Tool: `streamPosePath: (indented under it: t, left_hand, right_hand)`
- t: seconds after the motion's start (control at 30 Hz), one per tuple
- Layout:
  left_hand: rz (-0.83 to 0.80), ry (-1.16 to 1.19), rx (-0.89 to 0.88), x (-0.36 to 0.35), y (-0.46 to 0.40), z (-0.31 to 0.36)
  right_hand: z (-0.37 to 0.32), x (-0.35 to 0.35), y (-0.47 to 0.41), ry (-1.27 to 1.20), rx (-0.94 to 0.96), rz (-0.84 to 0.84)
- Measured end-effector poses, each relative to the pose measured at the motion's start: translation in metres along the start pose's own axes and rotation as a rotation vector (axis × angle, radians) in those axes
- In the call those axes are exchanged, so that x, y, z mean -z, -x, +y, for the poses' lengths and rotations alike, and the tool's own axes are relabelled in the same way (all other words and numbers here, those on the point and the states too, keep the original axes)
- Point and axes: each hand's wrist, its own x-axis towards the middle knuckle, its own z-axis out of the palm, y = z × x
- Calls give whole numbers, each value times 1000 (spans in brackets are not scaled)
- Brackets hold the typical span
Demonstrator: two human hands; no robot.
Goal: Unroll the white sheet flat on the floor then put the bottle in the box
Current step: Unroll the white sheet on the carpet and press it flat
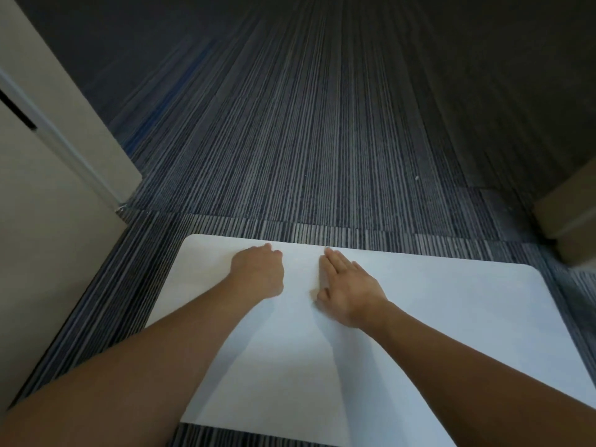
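Observation:
The white sheet (435,317) lies spread flat on the striped carpet in the lower middle of the view, its rounded far corners showing. My left hand (258,272) rests palm down near the sheet's far edge, fingers curled a little. My right hand (348,288) lies beside it, flat on the sheet with fingers stretched forward. Neither hand holds anything. A brown cardboard box (567,221) stands at the right edge, only partly in view. No bottle is visible.
A cream cabinet or wall panel (48,195) with a dark slot runs along the left side. Dark grey and blue striped carpet (306,140) stretches ahead of the sheet into shadow.

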Motion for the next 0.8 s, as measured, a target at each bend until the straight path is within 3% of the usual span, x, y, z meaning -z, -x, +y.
streamPosePath:
  t: [0.1, 0.2, 0.47, 0.63, 0.7, 0.8]
  left_hand:
    - [147, 99, -51, -9, 2, 46]
    - [185, 278, -124, -29, 8, 82]
    - [187, 77, -51, -8, -7, 92]
    - [227, 240, -248, -14, 5, 158]
    - [206, 198, -231, -24, 4, 166]
    - [163, 109, -207, -19, 1, 166]
  right_hand:
    - [12, -5, 4, 2, 16, 3]
    - [18, -3, -6, 9, 53, -70]
    - [87, 1, 37, -98, -95, 36]
    - [92, -9, 31, 11, -7, 34]
    - [99, -3, 37, 56, 64, 23]
    - [127, 15, 59, -26, -78, -7]
